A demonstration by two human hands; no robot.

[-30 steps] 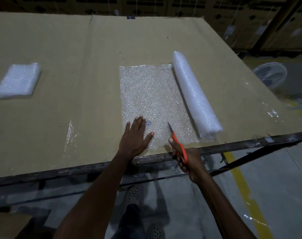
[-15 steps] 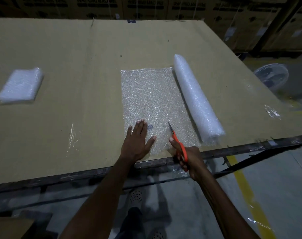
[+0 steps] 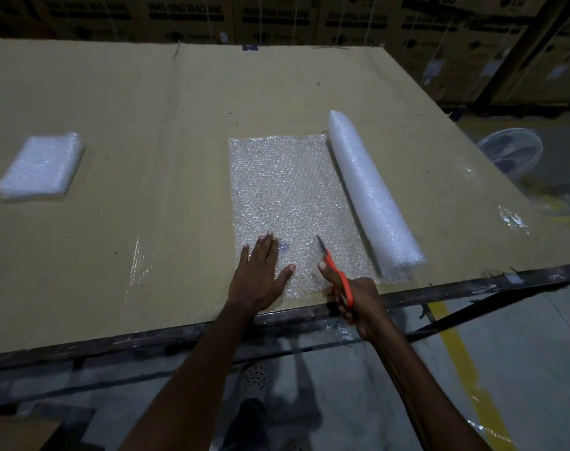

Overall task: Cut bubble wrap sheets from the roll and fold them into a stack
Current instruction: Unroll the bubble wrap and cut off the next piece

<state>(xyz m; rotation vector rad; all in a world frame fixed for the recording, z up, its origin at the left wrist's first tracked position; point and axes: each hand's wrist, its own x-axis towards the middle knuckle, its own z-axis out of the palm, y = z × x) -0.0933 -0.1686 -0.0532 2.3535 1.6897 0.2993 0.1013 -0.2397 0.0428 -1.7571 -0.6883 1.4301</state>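
One roll [image 3: 371, 193], one unrolled sheet [image 3: 286, 190], one folded stack [image 3: 39, 166]; left hand [image 3: 259, 278] presses flat, right hand [image 3: 358, 301] grips scissors [image 3: 337, 275].

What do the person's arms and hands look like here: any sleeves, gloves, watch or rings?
Both forearms are bare as far as the picture shows, with no sleeve in view. The left hand and right hand wear no gloves. No watch, bracelet or ring shows, though the dim light could hide a thin one.
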